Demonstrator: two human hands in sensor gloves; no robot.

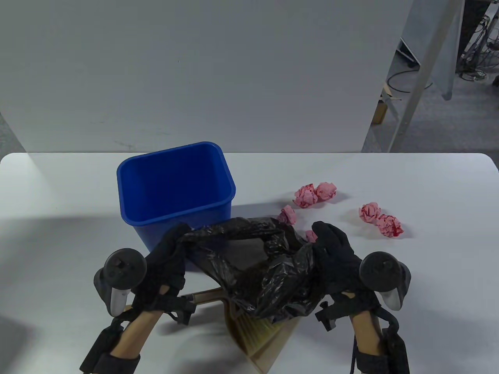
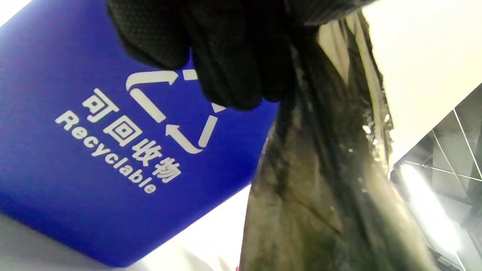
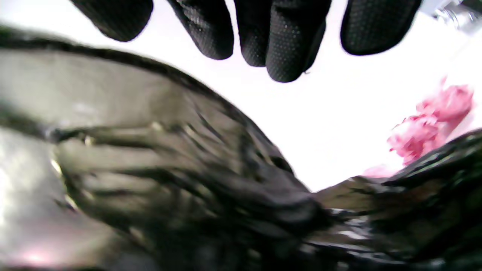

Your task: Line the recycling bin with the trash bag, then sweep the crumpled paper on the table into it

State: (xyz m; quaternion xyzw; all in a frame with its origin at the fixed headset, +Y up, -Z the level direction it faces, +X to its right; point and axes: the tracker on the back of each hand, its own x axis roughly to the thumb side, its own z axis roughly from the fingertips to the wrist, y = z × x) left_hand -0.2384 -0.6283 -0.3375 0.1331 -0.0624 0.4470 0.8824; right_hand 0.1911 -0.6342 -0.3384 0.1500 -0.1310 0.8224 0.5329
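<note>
- Between the two gloved hands, a black trash bag [image 1: 265,269] hangs crumpled, its mouth partly pulled apart, just in front of the blue bin [image 1: 175,187].
- The left hand [image 1: 165,257] grips the bag's left edge with curled fingers; the left wrist view shows those fingers [image 2: 229,75] closed over the thin plastic, with the bin's side right behind.
- The right hand [image 1: 335,253] is at the bag's right edge. In the right wrist view its fingertips [image 3: 286,49] hang above the plastic without clearly touching it, so I cannot tell whether this hand pinches the bag.
- The bin stands upright on the white table [image 1: 58,194], unlined, with only its blue inside showing. Its front wall carries a white recycling mark and the word "Recyclable".
- The bag's plastic is thin, glossy and wrinkled, and looks half see-through in the wrist views.
- Pink crumpled paper balls [image 1: 314,193] lie on the table right of the bin: two touching, another pair [image 1: 380,220] further right, and two small ones close to the bag.
- Under the bag, a brush [image 1: 253,327] and dustpan [image 1: 280,339] rest at the table's near edge.
</note>
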